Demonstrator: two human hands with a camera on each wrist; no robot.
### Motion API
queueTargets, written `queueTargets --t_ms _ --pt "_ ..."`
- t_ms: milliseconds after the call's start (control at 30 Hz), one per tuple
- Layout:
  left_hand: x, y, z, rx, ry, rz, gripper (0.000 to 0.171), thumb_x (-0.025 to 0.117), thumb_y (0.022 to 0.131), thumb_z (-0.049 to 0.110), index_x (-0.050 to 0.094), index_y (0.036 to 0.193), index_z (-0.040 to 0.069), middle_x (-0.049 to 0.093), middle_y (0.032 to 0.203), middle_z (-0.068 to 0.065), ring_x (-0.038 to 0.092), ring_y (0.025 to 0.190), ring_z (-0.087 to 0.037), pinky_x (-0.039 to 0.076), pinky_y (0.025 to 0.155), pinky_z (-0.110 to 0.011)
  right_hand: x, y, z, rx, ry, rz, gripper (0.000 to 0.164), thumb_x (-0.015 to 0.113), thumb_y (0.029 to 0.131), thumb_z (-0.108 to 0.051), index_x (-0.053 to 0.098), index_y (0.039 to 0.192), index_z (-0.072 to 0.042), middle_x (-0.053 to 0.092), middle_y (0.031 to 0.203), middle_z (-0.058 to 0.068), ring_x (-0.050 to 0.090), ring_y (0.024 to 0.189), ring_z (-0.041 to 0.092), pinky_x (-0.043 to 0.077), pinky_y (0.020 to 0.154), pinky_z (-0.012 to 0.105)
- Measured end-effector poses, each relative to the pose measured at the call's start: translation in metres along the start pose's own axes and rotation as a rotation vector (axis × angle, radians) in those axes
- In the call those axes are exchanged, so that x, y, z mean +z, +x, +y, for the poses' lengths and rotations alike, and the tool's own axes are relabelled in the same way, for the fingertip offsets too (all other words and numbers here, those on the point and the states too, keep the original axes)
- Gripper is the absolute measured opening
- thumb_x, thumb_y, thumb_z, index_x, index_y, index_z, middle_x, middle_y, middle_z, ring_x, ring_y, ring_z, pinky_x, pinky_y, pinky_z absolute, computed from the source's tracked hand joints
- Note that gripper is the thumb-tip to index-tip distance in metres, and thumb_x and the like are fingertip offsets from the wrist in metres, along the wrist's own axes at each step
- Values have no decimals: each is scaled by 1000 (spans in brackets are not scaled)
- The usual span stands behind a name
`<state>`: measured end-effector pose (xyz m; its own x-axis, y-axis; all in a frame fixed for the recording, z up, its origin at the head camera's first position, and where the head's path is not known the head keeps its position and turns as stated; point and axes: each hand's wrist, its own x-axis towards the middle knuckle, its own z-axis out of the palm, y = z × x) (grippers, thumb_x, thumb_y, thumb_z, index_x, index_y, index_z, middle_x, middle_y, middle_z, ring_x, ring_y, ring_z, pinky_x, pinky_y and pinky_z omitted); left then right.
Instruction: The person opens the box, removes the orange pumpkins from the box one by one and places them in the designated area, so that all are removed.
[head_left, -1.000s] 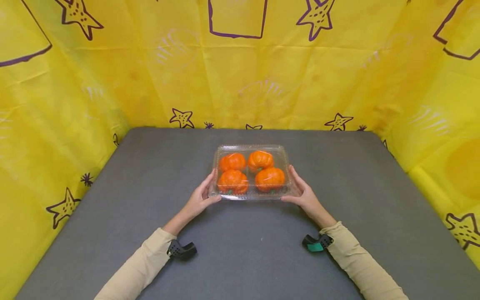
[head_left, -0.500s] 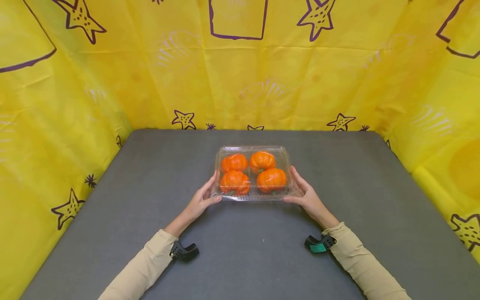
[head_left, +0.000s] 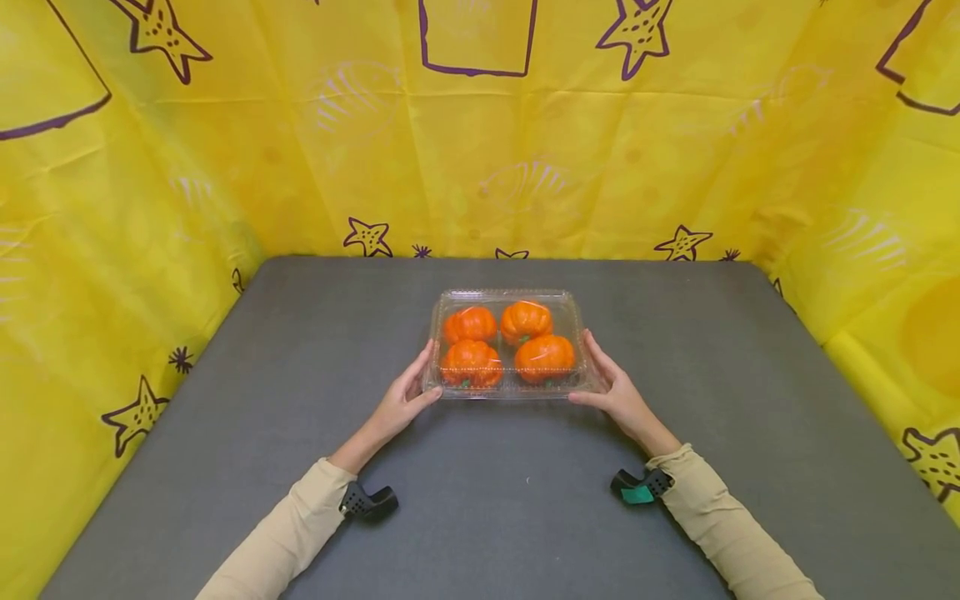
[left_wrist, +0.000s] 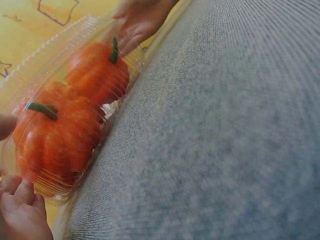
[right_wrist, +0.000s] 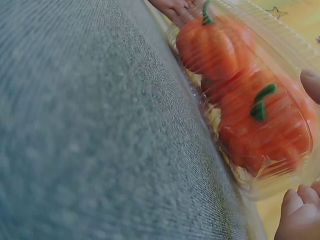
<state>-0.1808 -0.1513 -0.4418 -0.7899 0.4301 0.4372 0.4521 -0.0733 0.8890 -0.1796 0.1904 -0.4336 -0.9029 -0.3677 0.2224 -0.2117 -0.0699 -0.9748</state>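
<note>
A clear plastic clamshell container (head_left: 506,390) with its lid down lies near the middle of the table in the head view. Inside are several small orange pumpkins (head_left: 545,358) with green stems, two of them near the front. My left hand (head_left: 393,404) holds the container's left end, thumb at the front corner and fingers along the side. At the opposite end my right hand (head_left: 618,400) grips it the same way. Both wrist views show stems on the pumpkins (left_wrist: 57,130) through the clear wall. Whether the container's base touches the table, I cannot tell.
The grey table (head_left: 495,517) extends around the container on all sides. Yellow cloth (head_left: 480,167) with drawn starfish hangs behind it and along both sides. A black wrist mount (head_left: 367,502) sits on the left wrist, another mount (head_left: 637,486) with a green patch on the right.
</note>
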Motion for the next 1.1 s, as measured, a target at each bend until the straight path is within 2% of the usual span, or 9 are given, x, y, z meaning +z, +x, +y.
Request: queueTargets --t_ms 100,200,367,467,633,733,833,933,1100 --pt "0 1 1 -28 -2 24 71 49 83 -18 4 138 -10 1 144 -25 5 131 -33 16 101 -19 -2 1 -1 -3 -69 0 92 69 75 2 7 143 -4 1 148 7 4 133 18 21 98 17" --pt "0 1 3 -86 -22 58 74 51 83 -15 3 139 -7 2 145 -21 9 131 -30 19 101 -21 -2 1 -4 -5 -162 5 91 69 75 4 9 143 -6 3 148 6 6 133 19 20 98 16" --pt "0 0 4 -158 -33 94 74 57 80 -13 12 139 -8 13 144 -20 18 130 -29 22 100 -25 1 3 -18 -78 -247 -4 88 65 73 14 10 141 4 3 147 18 5 132 30 17 98 13" --pt "0 0 3 -157 -43 99 78 62 76 -13 16 138 -8 15 144 -20 20 129 -28 23 100 -25 -1 6 -28 -131 -261 -6 83 62 72 18 14 138 8 6 144 24 9 130 36 19 98 13" --pt "1 0 -1 -118 -63 102 83 68 70 -12 20 137 -10 19 142 -22 21 129 -28 24 99 -24 -18 17 -27 -135 -289 16 78 62 75 15 20 139 4 15 144 21 19 130 29 24 98 17" --pt "1 -1 -2 -100 -75 101 85 69 69 -12 19 137 -10 20 142 -23 21 129 -28 24 99 -23 -27 25 -26 -148 -232 26 75 64 77 10 21 138 7 17 143 22 20 129 28 24 100 22" --pt "1 0 -2 -82 -68 99 85 70 68 -12 20 137 -10 21 141 -23 23 128 -28 24 99 -24 -35 37 -30 -189 -102 15 72 63 80 6 19 137 10 17 142 24 20 130 28 22 101 28" --pt "1 0 -2 -73 -56 103 84 70 67 -13 21 136 -11 22 140 -24 24 128 -29 25 99 -24 -41 52 -34 -212 -15 -13 68 59 83 5 20 138 7 18 143 20 19 131 25 20 102 31" --pt "1 0 2 -102 -26 110 83 69 68 -14 22 136 -10 24 140 -22 25 127 -28 24 99 -25 -47 74 -42 -217 -44 -16 63 56 85 5 24 139 3 20 143 18 20 131 23 18 103 32"
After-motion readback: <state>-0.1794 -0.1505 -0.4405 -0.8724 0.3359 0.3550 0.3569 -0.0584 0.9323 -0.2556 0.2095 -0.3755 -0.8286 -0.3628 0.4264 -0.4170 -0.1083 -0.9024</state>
